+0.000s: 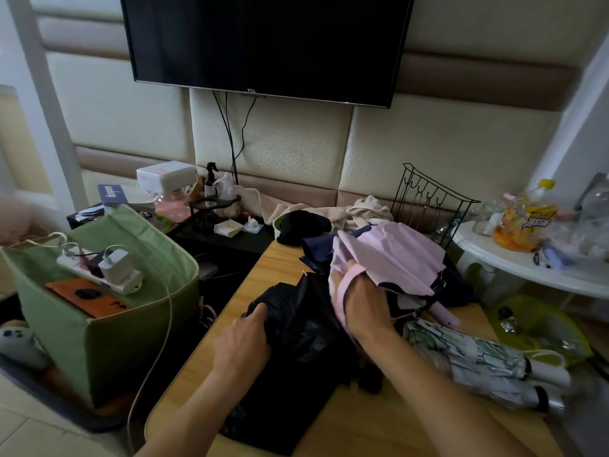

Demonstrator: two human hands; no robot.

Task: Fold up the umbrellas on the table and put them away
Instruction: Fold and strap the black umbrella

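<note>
A black umbrella [303, 328] lies crumpled on the wooden table [389, 433]. My left hand [244, 341] grips its fabric at the left edge. My right hand [359, 301] holds the canopy of a pink umbrella [392, 258], with the pink strap running over the back of the hand. The pink handle [445, 315] sticks out to the right. A dark blue umbrella [316, 252] lies under the pink one. Two folded umbrellas, white with a green leaf print [461, 354], lie at the right edge of the table.
A green fabric bin [108, 344] with a power strip and an orange device stands on the left. A black wire rack [428, 199] and beige cloth sit at the back. A white round table [527, 262] with bottles stands on the right. A television hangs above.
</note>
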